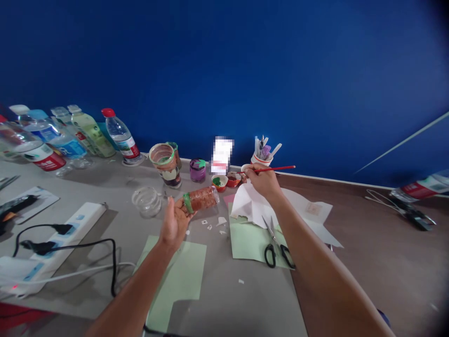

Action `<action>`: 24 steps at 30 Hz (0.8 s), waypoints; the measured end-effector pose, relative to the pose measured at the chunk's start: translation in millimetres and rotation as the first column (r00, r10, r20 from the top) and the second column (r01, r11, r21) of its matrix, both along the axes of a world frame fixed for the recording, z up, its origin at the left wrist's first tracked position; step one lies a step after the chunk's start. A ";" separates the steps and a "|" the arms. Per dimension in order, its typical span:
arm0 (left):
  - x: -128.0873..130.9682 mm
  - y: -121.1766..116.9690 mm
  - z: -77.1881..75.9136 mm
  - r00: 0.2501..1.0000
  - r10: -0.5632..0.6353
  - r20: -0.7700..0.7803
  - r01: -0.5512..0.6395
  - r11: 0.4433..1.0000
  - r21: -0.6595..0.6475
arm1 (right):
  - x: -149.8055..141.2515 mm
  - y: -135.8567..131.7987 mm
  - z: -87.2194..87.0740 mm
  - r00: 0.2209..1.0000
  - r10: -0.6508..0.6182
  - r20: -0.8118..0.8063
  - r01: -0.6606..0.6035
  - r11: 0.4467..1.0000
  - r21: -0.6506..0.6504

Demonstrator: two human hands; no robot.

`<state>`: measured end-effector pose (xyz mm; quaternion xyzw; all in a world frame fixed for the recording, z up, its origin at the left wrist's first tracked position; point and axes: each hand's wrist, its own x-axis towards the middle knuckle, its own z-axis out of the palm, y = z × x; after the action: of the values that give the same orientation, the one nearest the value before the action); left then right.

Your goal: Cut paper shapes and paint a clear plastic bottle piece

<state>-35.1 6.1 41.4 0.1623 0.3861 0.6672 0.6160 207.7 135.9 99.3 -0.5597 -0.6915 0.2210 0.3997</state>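
My left hand (pixel 174 223) is wrapped around the green-banded end of a clear plastic bottle piece (pixel 201 199) coated in reddish-brown paint, held tilted on its side above the table. In my right hand (pixel 264 182) a thin red paintbrush (pixel 285 167) is pinched, its tip pointing left over a small cup of brown paint (pixel 234 179). Beside that stands a cup with green and white paint (pixel 219 183). A purple painted jar (pixel 197 171) and a taller brown painted cup (pixel 170 174) are behind my left hand.
Scissors (pixel 273 241) lie on green and white paper under my right forearm. A clear plastic ring-shaped piece (pixel 146 202), a power strip (pixel 66 243) with cables and several bottles (pixel 121 135) are at left. A cup of tools (pixel 262 158) stands by the blue wall.
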 end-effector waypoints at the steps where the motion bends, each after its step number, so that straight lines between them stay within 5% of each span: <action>1: -0.2 0.0 -0.1 1.000 0.000 -0.004 0.000 1.000 -0.002 | -2.5 -0.3 1.0 1.000 0.015 -0.026 -0.015 1.000 -0.005; 11: -0.2 0.4 0.8 1.000 0.026 -0.011 -0.026 1.000 -0.002 | -37.0 -8.5 2.8 0.992 0.128 0.004 -0.128 0.990 -0.063; 24: -1.6 1.2 -4.7 0.999 0.030 -0.022 -0.030 0.999 0.014 | -45.8 -13.4 -5.5 0.983 0.178 0.037 -0.174 0.980 -0.097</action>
<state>-36.7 7.3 36.8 0.1681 0.3908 0.6771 0.6004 161.8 122.4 93.8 -0.5193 -0.7360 0.2748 0.3362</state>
